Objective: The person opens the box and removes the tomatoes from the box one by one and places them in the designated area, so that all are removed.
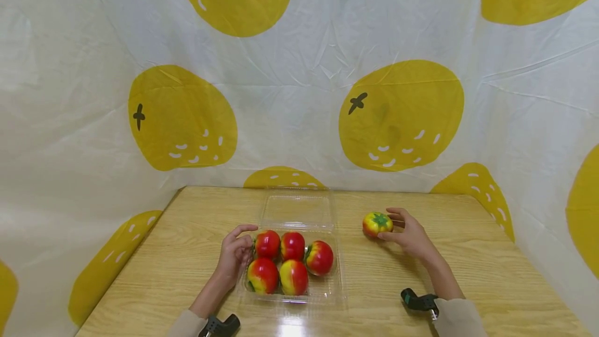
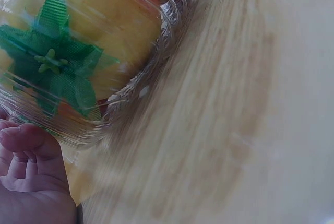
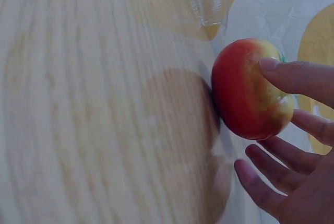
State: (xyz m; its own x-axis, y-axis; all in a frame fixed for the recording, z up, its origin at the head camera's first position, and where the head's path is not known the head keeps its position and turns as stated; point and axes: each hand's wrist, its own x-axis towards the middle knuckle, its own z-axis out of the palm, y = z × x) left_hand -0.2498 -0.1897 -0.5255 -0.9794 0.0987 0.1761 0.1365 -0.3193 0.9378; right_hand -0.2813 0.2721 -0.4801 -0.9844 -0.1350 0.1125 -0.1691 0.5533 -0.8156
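My right hand (image 1: 408, 235) is at the side of a red-and-yellow artificial tomato (image 1: 377, 224) on the wooden table. Its green leafy top faces up. In the right wrist view the thumb (image 3: 292, 78) lies against the tomato, the index finger reaches behind it, and the other fingers are spread below. A clear plastic clamshell box (image 1: 323, 290) holds several more such tomatoes (image 1: 294, 277), one compartment at its front right bare. My left hand (image 1: 234, 254) grips the box's left edge, its curled fingers (image 2: 31, 138) at the ridged corner in the left wrist view.
The box's lid (image 1: 297, 209) lies folded open toward the back of the wooden table (image 1: 215, 207). A white curtain (image 1: 290, 118) printed with yellow fruit hangs behind and along the sides.
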